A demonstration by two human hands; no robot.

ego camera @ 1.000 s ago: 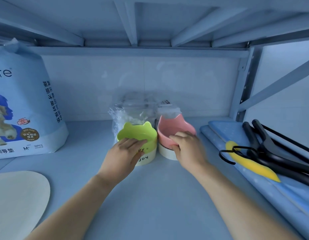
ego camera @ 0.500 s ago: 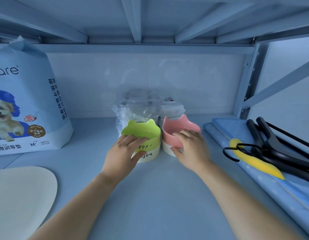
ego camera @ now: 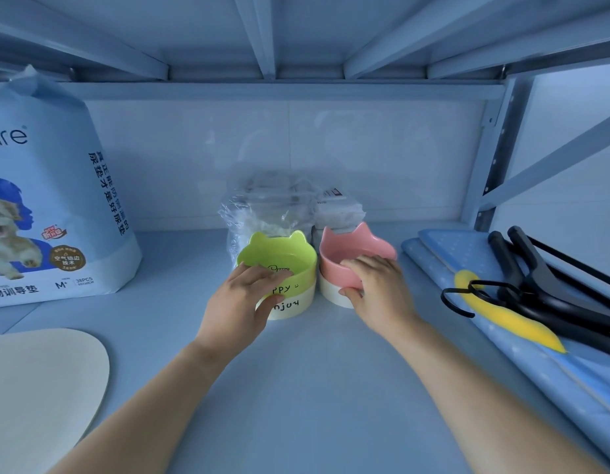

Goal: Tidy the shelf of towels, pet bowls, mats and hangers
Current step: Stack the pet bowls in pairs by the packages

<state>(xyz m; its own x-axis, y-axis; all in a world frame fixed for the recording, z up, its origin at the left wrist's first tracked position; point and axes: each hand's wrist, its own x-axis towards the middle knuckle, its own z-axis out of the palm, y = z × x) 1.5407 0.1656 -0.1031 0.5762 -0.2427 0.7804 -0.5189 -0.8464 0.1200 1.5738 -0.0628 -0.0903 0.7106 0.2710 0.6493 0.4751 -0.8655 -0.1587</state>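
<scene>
My left hand [ego camera: 242, 299] grips the green bowl [ego camera: 279, 268]; my right hand [ego camera: 378, 289] grips the pink bowl [ego camera: 351, 258]. Bowls sit side by side, nearly touching, directly ahead.

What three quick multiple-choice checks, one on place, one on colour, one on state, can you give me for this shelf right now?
1. Where do the hangers lie?
A. on the blue mat at the right
B. inside the green bowl
C. on the pad bag

2. What colour is the bowl under the right hand?
A. green
B. pink
C. black

3. What is the left hand doing?
A. hanging free
B. gripping the green bowl's rim
C. holding a hanger

Answers: 1 A, they rest on the blue mat; 2 B, its fingers clasp the pink bowl; 3 B, fingers lie over the green bowl rim, thumb outside.
</scene>
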